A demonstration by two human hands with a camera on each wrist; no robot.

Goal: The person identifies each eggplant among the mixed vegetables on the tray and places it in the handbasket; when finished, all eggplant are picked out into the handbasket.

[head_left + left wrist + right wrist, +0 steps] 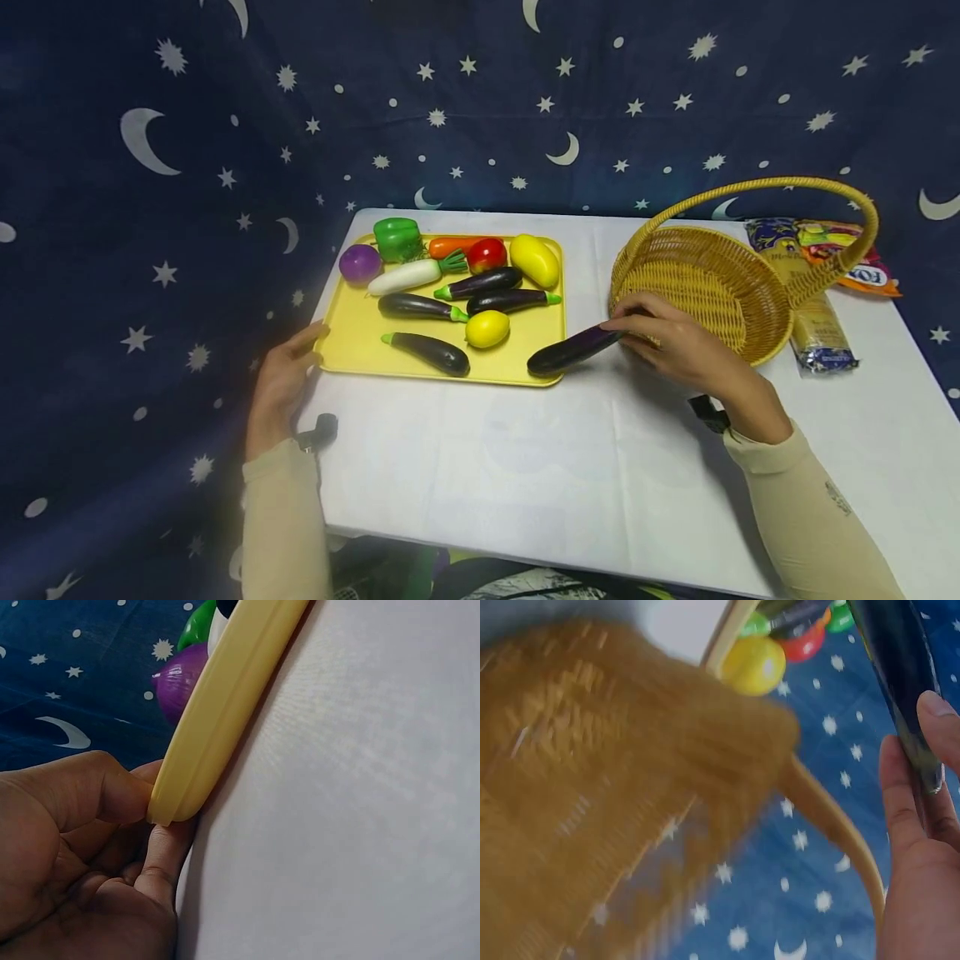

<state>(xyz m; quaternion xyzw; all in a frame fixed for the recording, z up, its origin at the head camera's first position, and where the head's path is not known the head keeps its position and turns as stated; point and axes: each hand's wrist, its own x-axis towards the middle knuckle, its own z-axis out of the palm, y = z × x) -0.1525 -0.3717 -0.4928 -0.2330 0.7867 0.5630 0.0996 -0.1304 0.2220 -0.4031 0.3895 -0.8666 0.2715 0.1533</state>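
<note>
My right hand [678,343] pinches one end of a dark eggplant [572,350] between thumb and fingers; its other end reaches over the right front corner of the yellow tray [352,333]. In the right wrist view the eggplant [900,667] slants up from the fingertips. At the tray's left edge, my left hand [279,379] grips the rim, thumb on one side and fingers beneath, as the left wrist view shows along the tray wall [225,712]. Several more eggplants [431,352] lie on the tray, near a lemon [487,329] and a white radish [408,276].
A wicker basket [776,333] with a tall handle stands right of the tray, close behind my right hand. Packets [821,333] lie beyond it. The tray's back holds a green pepper [397,239], purple onion [360,264], carrot [450,246], tomato [487,254] and mango [535,260].
</note>
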